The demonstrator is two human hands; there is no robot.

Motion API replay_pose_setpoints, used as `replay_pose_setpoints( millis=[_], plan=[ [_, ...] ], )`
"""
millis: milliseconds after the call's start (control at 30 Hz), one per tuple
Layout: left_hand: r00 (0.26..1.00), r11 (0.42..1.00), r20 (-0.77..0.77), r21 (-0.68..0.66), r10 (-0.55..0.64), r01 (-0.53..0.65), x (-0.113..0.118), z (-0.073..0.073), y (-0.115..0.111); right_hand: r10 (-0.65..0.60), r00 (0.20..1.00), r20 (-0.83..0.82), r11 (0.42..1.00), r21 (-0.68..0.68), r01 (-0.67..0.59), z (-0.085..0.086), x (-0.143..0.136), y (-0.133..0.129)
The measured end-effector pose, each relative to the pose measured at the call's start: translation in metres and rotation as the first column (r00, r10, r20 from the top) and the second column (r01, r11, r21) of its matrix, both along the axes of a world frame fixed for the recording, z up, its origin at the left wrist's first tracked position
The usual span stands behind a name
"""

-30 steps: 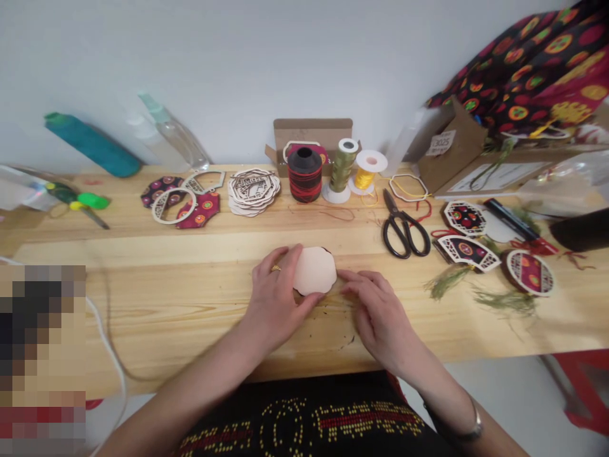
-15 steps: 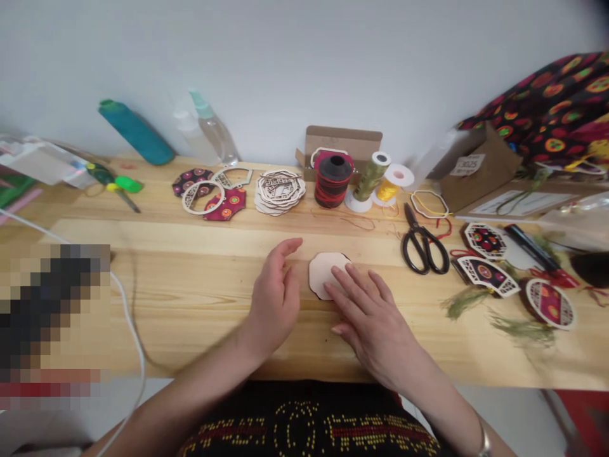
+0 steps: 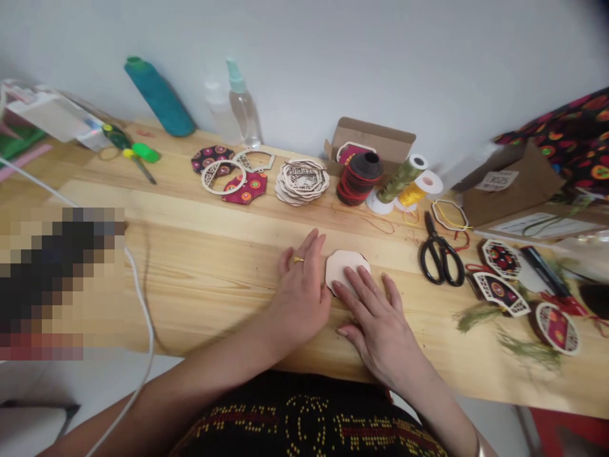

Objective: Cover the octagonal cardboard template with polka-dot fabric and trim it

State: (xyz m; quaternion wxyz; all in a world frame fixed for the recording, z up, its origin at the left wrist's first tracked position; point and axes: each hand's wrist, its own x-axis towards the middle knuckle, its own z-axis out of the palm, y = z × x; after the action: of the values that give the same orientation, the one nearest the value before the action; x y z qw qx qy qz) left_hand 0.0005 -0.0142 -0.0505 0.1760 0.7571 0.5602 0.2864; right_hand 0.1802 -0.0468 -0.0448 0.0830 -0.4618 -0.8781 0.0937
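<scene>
A pale octagonal piece (image 3: pixel 343 265) with a dark edge showing at its upper right lies flat on the wooden table (image 3: pixel 204 279). My right hand (image 3: pixel 375 317) rests on its lower right part, fingers spread and holding nothing. Just left of the piece is my left hand (image 3: pixel 304 292), turned with its back towards the camera, fingers stretched out and a gold ring on one of them. Nothing is in its grasp. The tips of my right fingers cover part of the pale surface.
Behind are a stack of wooden frames (image 3: pixel 302 181), patterned fabric pieces (image 3: pixel 245 188), a red-black thread spool (image 3: pixel 359 179) and a small carton (image 3: pixel 373 133). Black scissors (image 3: pixel 440 257) and finished ornaments (image 3: pixel 502 293) lie right. A white cable (image 3: pixel 137 298) crosses the left side.
The camera view has shifted and tilted. My left hand has turned, showing its back and ring, and is nearer the piece. My right hand remains on the pale piece.
</scene>
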Motion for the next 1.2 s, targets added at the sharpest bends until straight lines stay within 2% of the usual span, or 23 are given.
replay_pose_setpoints(
  millis=[267,867,1200],
  plan=[
    [1.0,0.998,-0.023,-0.053,-0.018,0.016,0.0015,0.0032,-0.0008,-0.004,1.0,-0.007,1.0,-0.007,0.004,-0.0004,-0.0007,0.0002],
    [0.988,0.998,-0.146,-0.05,-0.047,0.04,0.001,0.0002,-0.0021,-0.026,1.0,-0.001,0.998,0.05,0.026,-0.0039,-0.0026,-0.0004],
    [0.959,0.991,-0.252,-0.071,-0.128,0.113,-0.0002,0.0055,0.0004,-0.038,0.999,0.015,0.998,0.041,0.037,-0.0052,-0.0033,-0.0004]
  ],
)
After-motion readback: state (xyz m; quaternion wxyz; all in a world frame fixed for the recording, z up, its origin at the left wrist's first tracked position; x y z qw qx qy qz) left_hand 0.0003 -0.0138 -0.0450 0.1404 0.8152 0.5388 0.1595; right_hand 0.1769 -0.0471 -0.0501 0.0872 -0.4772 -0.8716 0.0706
